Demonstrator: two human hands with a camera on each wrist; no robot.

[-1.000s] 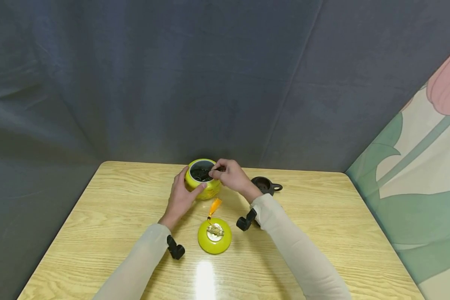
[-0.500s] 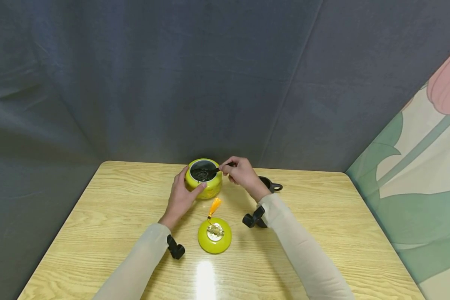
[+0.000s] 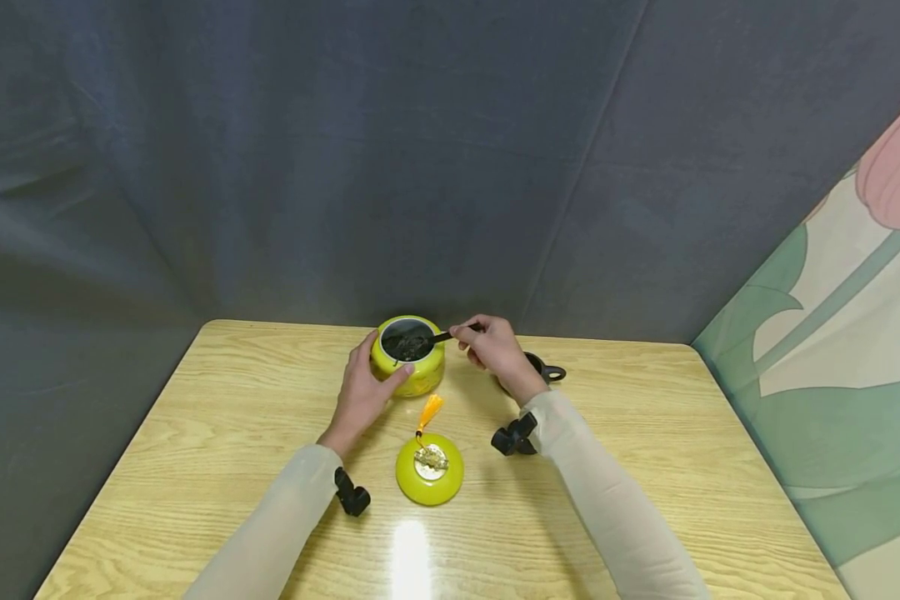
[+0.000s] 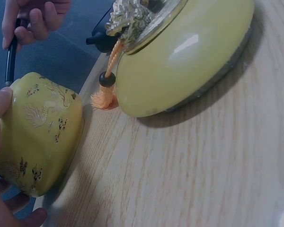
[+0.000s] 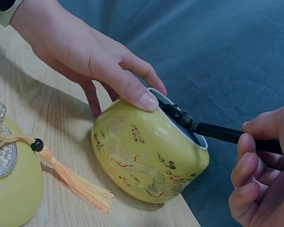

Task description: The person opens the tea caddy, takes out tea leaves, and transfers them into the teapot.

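Note:
A yellow porcelain jar (image 3: 417, 382) with a dragon pattern stands near the table's back edge, dark tea leaves inside. My left hand (image 3: 362, 392) holds it from the left, with the thumb at the rim (image 5: 155, 92) and fingers around the side. My right hand (image 3: 493, 346) pinches the black handle (image 5: 222, 134) of a tea scoop between thumb and fingers. The scoop reaches over the right rim, and its head, with dark leaves about it, sits at the jar's mouth. The yellow lid (image 3: 412, 492) lies nearer me, with a metal knob (image 4: 132, 21) and an orange tassel (image 5: 78, 182).
Behind my right wrist a small black vessel with a loop handle (image 3: 556, 373) is partly hidden. Another dark object shows in part under that wrist. A dark curtain (image 3: 390, 167) hangs behind the wooden table (image 3: 217, 433); a flowered cloth (image 3: 855, 350) hangs at the right.
My right hand has moved right, drawing the scoop partway out of the jar, so more of its handle shows. My left hand and the jar have stayed in place.

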